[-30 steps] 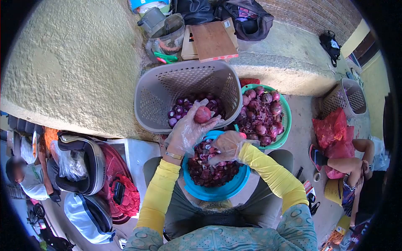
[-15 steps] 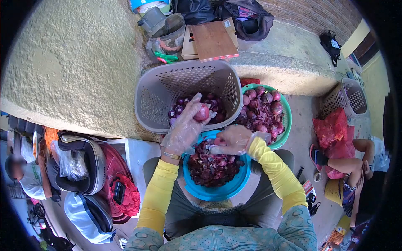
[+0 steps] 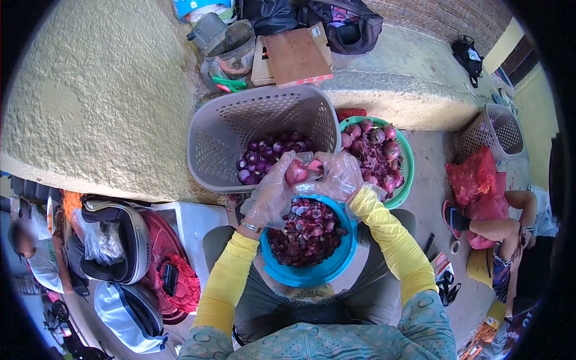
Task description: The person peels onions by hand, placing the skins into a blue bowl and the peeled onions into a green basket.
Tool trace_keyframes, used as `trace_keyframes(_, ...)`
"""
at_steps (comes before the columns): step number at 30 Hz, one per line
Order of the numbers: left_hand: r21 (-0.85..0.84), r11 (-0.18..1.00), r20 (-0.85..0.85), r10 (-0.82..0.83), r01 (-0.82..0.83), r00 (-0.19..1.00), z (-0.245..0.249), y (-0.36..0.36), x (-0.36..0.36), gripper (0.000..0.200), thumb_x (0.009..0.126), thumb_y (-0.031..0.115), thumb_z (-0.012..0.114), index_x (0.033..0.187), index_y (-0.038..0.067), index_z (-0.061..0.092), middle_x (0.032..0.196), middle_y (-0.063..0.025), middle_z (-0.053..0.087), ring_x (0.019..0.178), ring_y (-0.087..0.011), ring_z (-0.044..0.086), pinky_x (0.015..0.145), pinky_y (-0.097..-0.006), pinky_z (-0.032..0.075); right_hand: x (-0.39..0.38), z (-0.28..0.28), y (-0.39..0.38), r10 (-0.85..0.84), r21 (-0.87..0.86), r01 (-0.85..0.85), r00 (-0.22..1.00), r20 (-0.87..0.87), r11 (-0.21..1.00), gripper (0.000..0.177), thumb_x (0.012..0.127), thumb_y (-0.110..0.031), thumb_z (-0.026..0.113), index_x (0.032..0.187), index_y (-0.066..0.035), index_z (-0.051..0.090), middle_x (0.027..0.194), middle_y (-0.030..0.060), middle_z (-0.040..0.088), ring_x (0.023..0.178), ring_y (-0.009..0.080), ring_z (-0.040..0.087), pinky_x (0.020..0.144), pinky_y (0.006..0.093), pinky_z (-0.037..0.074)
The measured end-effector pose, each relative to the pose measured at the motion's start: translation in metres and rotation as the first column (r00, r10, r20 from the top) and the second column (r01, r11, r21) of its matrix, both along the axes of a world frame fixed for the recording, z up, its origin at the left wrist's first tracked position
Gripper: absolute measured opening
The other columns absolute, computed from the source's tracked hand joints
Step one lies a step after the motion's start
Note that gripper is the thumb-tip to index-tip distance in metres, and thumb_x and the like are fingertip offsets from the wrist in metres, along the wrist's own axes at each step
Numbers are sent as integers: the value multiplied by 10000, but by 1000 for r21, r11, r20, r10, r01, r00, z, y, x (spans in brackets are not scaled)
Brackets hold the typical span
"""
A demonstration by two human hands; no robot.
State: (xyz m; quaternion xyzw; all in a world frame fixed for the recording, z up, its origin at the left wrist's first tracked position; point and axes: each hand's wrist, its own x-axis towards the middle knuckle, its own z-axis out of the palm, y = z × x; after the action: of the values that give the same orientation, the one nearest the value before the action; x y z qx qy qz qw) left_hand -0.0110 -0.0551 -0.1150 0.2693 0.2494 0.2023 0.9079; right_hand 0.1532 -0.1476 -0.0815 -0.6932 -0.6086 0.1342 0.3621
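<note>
My left hand (image 3: 270,195), in a clear plastic glove, is closed around a red onion (image 3: 296,172) above the near rim of the grey basket (image 3: 201,141). My right hand (image 3: 339,177), gloved too, is closed at the onion's right side, pinching something small and pink, perhaps a knife handle or a piece of skin. Purple peeled onions (image 3: 261,159) lie in the basket. Below my hands, a blue basin (image 3: 309,276) holds onion skins and scraps (image 3: 306,234). On the right, a green basket (image 3: 408,174) holds unpeeled onions and loose skins (image 3: 378,150).
Boxes and a brown board (image 3: 297,57) lie on the ledge beside a black bag (image 3: 351,30). A person (image 3: 504,231) sits at the right near red mesh sacks (image 3: 474,180). Another person (image 3: 45,258) is at the far left, beyond a padded seat (image 3: 135,240).
Both hands have come together at the onion. My right hand rose from over the blue basin, and my left hand drew back from over the grey basket with the onion.
</note>
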Motion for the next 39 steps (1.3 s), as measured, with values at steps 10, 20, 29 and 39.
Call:
trace_keyframes(10, 803, 560, -271, 39, 204, 962, 2, 0, -16, 605, 954, -19, 643, 1495, 37, 378, 1377, -159, 573, 1205, -257, 615, 1081, -391, 477, 4, -20, 4, 27, -72, -25, 999, 17, 997, 690, 618, -712, 846, 845, -72, 727, 696, 149, 686, 636, 352, 676, 622, 446, 541)
trace_keyframes(20, -109, 994, 176, -7, 26, 984, -34, 13, -9, 719, 977, -48, 587, 1589, 46, 223, 1403, -163, 575, 1252, -254, 602, 1102, -372, 464, 2, -8, 3, 9, -112, -10, 1000, -7, 994, 755, 614, -793, 791, 891, -92, 746, 727, 159, 703, 691, 384, 704, 657, 467, 565)
trace_keyframes(29, 145, 988, 20, 51, -54, 998, -24, 2, -8, 790, 932, -18, 655, 1590, 40, 222, 1441, -185, 569, 1255, -289, 615, 1103, -375, 462, 3, -17, 5, 33, -119, -28, 999, 39, 993, 768, 601, -789, 803, 917, -91, 755, 738, 156, 713, 690, 374, 712, 667, 470, 572)
trace_keyframes(39, 862, 407, -361, 75, 302, 930, 8, -4, -19, 671, 987, 140, 675, 1551, 24, 330, 1274, -150, 669, 1117, -236, 652, 1019, -366, 507, 4, -12, 3, 88, -136, -89, 996, -8, 987, 682, 652, -727, 812, 1002, -142, 781, 757, 162, 715, 711, 387, 708, 685, 466, 572)
